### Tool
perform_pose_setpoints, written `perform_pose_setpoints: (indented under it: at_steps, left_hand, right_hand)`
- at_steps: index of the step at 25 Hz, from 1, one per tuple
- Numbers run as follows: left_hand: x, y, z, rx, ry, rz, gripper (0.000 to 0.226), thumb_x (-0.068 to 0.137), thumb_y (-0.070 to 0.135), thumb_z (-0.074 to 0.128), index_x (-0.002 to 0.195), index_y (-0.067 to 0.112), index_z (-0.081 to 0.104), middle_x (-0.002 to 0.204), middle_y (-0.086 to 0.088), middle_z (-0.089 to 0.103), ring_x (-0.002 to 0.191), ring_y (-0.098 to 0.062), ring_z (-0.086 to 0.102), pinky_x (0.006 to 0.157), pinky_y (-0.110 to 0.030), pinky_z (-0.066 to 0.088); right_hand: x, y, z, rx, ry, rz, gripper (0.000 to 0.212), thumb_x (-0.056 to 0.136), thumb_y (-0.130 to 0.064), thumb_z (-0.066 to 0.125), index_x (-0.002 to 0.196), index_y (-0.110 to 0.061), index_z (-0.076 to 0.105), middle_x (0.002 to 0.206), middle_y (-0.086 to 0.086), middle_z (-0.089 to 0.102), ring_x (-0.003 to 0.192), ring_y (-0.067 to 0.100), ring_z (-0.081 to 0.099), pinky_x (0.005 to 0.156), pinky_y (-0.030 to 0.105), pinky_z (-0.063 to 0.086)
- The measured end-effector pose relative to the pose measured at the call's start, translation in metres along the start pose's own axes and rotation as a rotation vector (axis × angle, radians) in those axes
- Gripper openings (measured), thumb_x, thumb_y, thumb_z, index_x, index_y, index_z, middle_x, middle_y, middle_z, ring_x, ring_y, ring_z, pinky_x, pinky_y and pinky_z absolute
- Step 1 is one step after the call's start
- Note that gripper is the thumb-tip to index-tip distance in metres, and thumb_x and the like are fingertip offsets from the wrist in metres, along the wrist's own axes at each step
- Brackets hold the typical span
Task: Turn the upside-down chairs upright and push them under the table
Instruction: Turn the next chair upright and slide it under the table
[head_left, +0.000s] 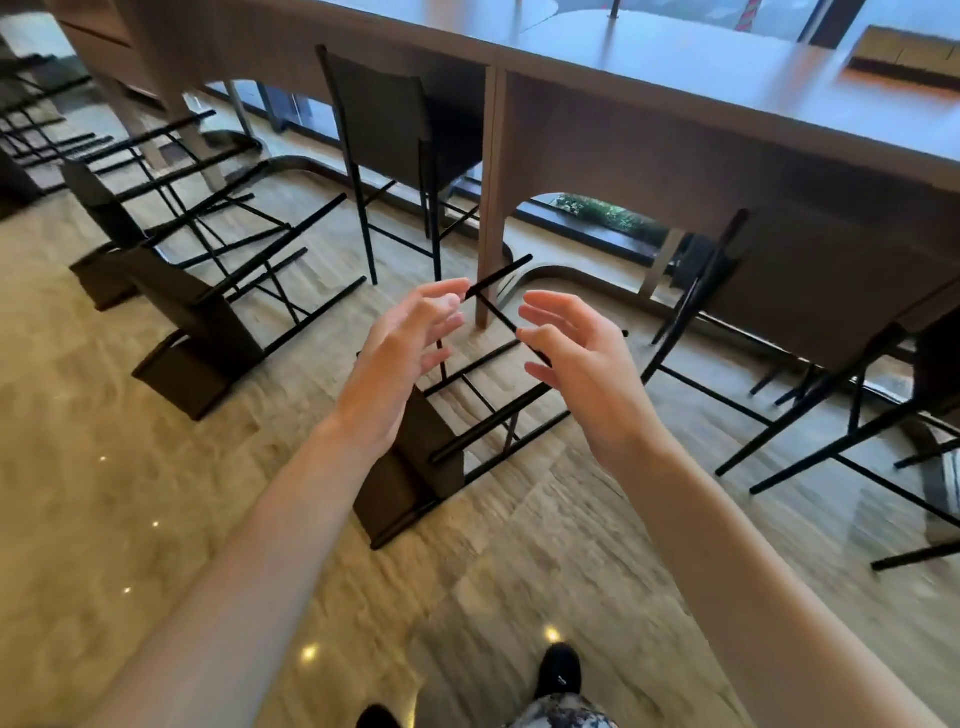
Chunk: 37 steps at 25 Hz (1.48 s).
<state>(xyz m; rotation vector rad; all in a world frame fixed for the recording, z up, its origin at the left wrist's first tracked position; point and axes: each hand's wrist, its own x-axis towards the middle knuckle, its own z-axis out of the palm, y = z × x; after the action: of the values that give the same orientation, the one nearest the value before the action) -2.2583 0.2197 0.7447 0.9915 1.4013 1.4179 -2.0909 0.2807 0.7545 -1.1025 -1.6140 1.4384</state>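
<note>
While both hands reach out, the nearest overturned chair (415, 467) lies on the floor (156, 519) directly ahead, its dark seat and back down on the tiles and its thin black legs (498, 278) pointing up toward the table (675, 88). The left hand (400, 364) and the right hand (582, 364) are both spread open with fingers curled, holding nothing; they hang over the legs, and whether the left fingertips touch the raised leg end I cannot tell. Two more overturned chairs (197, 322) lie to the left in the same fashion, one just behind the other, and further dark frames show at the far left edge, too blurred to count. One upright chair (384, 119) stands beyond, its seat tucked under the tabletop beside the table leg (491, 208). Another chair (810, 291) at the right stands on its legs against the table edge, seemingly pushed in. So the job looks partly done: two chairs appear settled, while at least three remain to be turned and pushed under, the nearest being the likely next one. A dark shoe (558, 670) shows at the bottom edge.
</note>
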Motion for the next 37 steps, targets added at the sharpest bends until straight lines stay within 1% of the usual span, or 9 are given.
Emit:
perform_pose_setpoints:
  at_steps: [3,7,10,13,18,21,27,32,37]
  left_hand:
    - [-0.025,-0.003,-0.061,0.023,0.006,-0.006,0.046,0.078,0.055,0.058,0.12,0.04,0.067,0.132,0.015,0.064,0.123,-0.003,0.059,0.108,-0.036,0.043]
    - [-0.039,-0.006,-0.127,0.007,0.039,-0.048,0.037,0.084,0.05,0.056,0.118,0.04,0.069,0.129,0.016,0.066,0.122,-0.004,0.06,0.111,-0.04,0.041]
    - [-0.038,-0.008,-0.159,0.003,0.039,-0.048,0.043,0.078,0.056,0.057,0.116,0.041,0.069,0.129,0.016,0.066,0.122,-0.006,0.06,0.109,-0.04,0.042]
    - [-0.018,-0.011,-0.187,0.007,0.027,-0.077,0.037,0.083,0.051,0.055,0.116,0.04,0.068,0.128,0.015,0.067,0.122,-0.007,0.061,0.11,-0.042,0.043]
    - [0.051,-0.009,-0.221,0.058,-0.038,-0.11,0.035,0.085,0.047,0.051,0.116,0.04,0.066,0.13,0.013,0.066,0.122,-0.008,0.061,0.111,-0.042,0.042]
    - [0.1,-0.003,-0.24,0.095,-0.08,-0.137,0.033,0.086,0.049,0.05,0.115,0.043,0.065,0.13,0.014,0.065,0.122,-0.007,0.06,0.11,-0.041,0.043]
    - [0.189,-0.005,-0.274,0.137,-0.1,-0.172,0.033,0.087,0.05,0.051,0.117,0.043,0.064,0.133,0.015,0.063,0.123,-0.006,0.059,0.11,-0.042,0.043]
    - [0.243,-0.016,-0.278,0.147,-0.19,-0.176,0.031,0.087,0.05,0.053,0.114,0.044,0.066,0.133,0.015,0.063,0.123,-0.005,0.059,0.11,-0.041,0.043]
    - [0.297,-0.027,-0.3,0.11,-0.34,-0.166,0.029,0.083,0.053,0.058,0.109,0.048,0.069,0.131,0.016,0.064,0.123,-0.004,0.059,0.11,-0.039,0.043]
  right_hand:
    - [-0.013,-0.004,0.062,0.028,0.007,-0.006,0.037,0.095,-0.018,0.056,0.131,-0.024,0.059,0.124,-0.012,0.065,0.114,0.003,0.061,0.099,0.036,0.053]
    - [-0.016,-0.004,0.125,0.058,0.005,0.015,0.036,0.096,-0.014,0.056,0.13,-0.023,0.06,0.125,-0.011,0.065,0.112,0.001,0.062,0.096,0.032,0.054]
    - [-0.006,-0.004,0.158,0.065,0.001,0.041,0.036,0.095,-0.013,0.057,0.13,-0.022,0.06,0.125,-0.009,0.065,0.114,0.004,0.062,0.094,0.03,0.054]
    - [0.017,0.0,0.185,0.065,0.02,0.048,0.035,0.095,-0.013,0.058,0.129,-0.022,0.06,0.124,-0.008,0.066,0.112,0.004,0.062,0.09,0.026,0.055]
    - [0.079,0.007,0.217,0.117,0.107,0.083,0.033,0.096,-0.013,0.056,0.127,-0.022,0.061,0.121,-0.009,0.067,0.112,0.004,0.062,0.087,0.023,0.054]
    - [0.126,0.004,0.235,0.137,0.143,0.099,0.033,0.096,-0.014,0.056,0.128,-0.022,0.061,0.12,-0.011,0.066,0.112,0.003,0.062,0.09,0.026,0.054]
    - [0.208,0.004,0.265,0.138,0.149,0.143,0.033,0.095,-0.015,0.057,0.127,-0.021,0.062,0.121,-0.01,0.066,0.114,0.004,0.061,0.1,0.036,0.052]
    - [0.24,0.014,0.272,0.126,0.235,0.168,0.033,0.095,-0.012,0.057,0.126,-0.02,0.063,0.12,-0.01,0.066,0.112,0.002,0.061,0.098,0.036,0.053]
    - [0.271,0.022,0.299,0.12,0.384,0.207,0.032,0.094,-0.016,0.056,0.125,-0.021,0.062,0.12,-0.011,0.067,0.114,0.003,0.06,0.102,0.04,0.05]
